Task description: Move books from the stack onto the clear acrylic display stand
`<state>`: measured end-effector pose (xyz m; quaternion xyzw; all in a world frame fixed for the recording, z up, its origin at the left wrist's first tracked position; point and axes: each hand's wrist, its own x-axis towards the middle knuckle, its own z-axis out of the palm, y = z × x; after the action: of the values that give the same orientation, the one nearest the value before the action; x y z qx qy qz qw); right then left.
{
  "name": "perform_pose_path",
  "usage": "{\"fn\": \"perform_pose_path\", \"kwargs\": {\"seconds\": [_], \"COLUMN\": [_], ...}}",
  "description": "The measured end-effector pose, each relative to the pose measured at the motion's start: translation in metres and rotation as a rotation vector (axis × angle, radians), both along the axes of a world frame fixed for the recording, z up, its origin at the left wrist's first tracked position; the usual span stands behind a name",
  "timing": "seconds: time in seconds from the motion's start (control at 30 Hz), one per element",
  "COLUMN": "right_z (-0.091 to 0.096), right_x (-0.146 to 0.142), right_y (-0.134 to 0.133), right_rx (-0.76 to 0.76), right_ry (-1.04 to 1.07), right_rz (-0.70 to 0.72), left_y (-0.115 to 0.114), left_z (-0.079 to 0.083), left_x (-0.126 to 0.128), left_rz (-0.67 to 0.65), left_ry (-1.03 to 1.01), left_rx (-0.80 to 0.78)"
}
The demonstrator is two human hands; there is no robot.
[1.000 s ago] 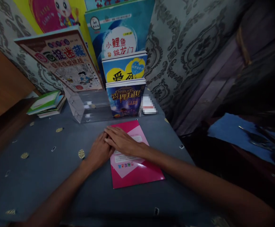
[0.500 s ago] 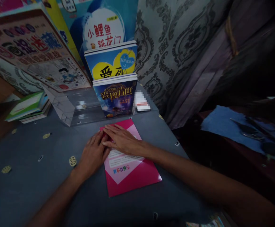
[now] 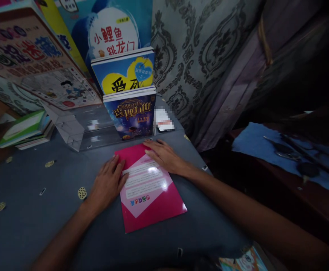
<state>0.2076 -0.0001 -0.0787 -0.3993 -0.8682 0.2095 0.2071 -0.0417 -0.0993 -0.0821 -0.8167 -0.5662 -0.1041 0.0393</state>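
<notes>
A thin pink book lies flat on the dark cloth-covered table, its printed text upside down to me. My left hand rests at the book's left edge, fingers stretched out and partly over the cover. Across the far right corner of the book lies my right hand, palm down with its fingers extended. Neither hand grasps anything. Light glints off the glossy cover between them.
Behind the book, a clear acrylic stand holds several upright books, a dark blue book at the front. A small pile of books sits to the left. On the right, tools lie on a blue cloth.
My right hand has slid right, away from my left hand, to the book's far right corner. My left hand stays at the left edge. The whole view has shifted slightly.
</notes>
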Motion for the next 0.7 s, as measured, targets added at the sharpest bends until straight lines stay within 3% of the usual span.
{"fn": "perform_pose_path", "kwargs": {"seconds": [0.13, 0.33, 0.43, 0.57, 0.7], "right_z": [0.001, -0.002, -0.008, -0.015, -0.018], "right_x": [0.006, 0.013, 0.014, 0.014, 0.015], "right_y": [0.008, 0.02, 0.025, 0.031, 0.032], "right_rx": [-0.099, -0.25, -0.327, -0.384, -0.394], "right_ry": [0.214, 0.472, 0.563, 0.668, 0.715], "right_rz": [-0.043, -0.055, -0.069, -0.073, -0.055], "left_y": [0.004, 0.018, 0.03, 0.053, 0.072], "left_z": [0.003, 0.021, 0.026, 0.023, 0.018], "left_x": [-0.003, 0.002, 0.019, 0.049, 0.069], "left_rz": [-0.025, -0.039, -0.096, -0.267, -0.312], "left_ry": [0.002, 0.142, 0.132, 0.052, -0.008], "left_rx": [-0.018, -0.081, -0.08, -0.087, -0.065]}}
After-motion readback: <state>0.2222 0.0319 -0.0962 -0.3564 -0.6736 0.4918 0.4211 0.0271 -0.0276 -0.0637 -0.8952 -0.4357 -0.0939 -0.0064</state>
